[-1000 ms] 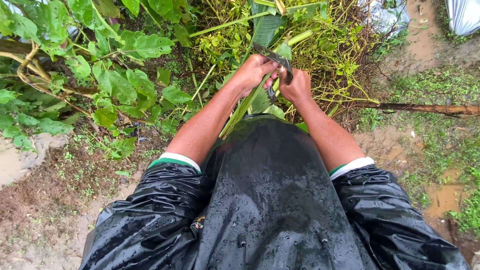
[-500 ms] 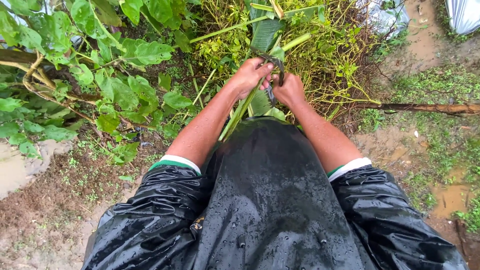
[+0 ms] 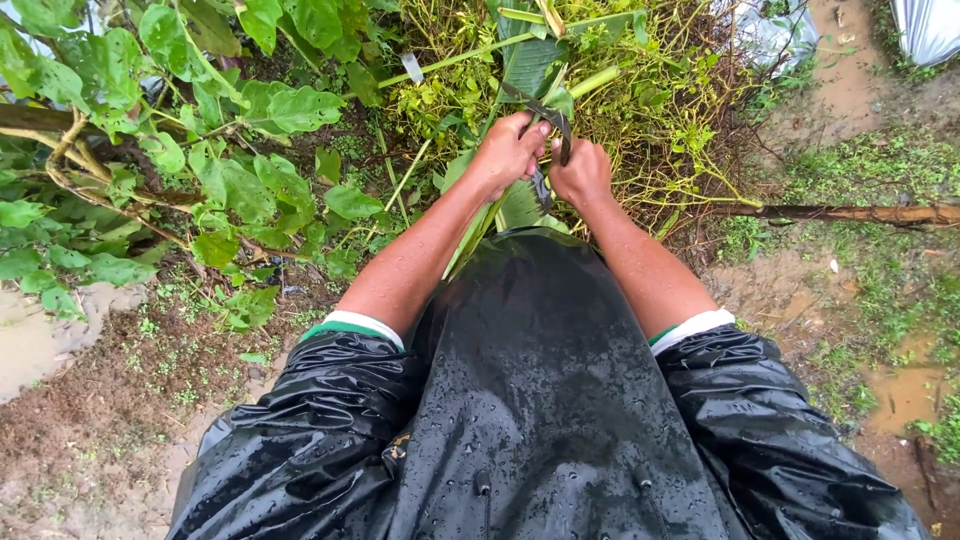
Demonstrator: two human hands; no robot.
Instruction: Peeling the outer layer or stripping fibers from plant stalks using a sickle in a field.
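My left hand [image 3: 507,152] and my right hand [image 3: 580,170] are close together over a heap of cut green plants [image 3: 600,90]. Both grip a dark strap [image 3: 548,118] that loops between them, with one end hanging down between the wrists. Under the hands lie broad green leaves and long pale green stalks [image 3: 470,55]. I wear a wet black raincoat [image 3: 540,400] with rolled sleeves that fills the lower half of the view.
A leafy shrub with thick brown branches [image 3: 120,150] stands to the left. A brown pole [image 3: 850,213] lies on the ground at the right. Wet muddy soil with puddles [image 3: 900,390] surrounds me. Grey plastic sheeting [image 3: 930,25] shows at the top right.
My hands have stayed together on the strap and shifted only slightly. The view has tilted a little.
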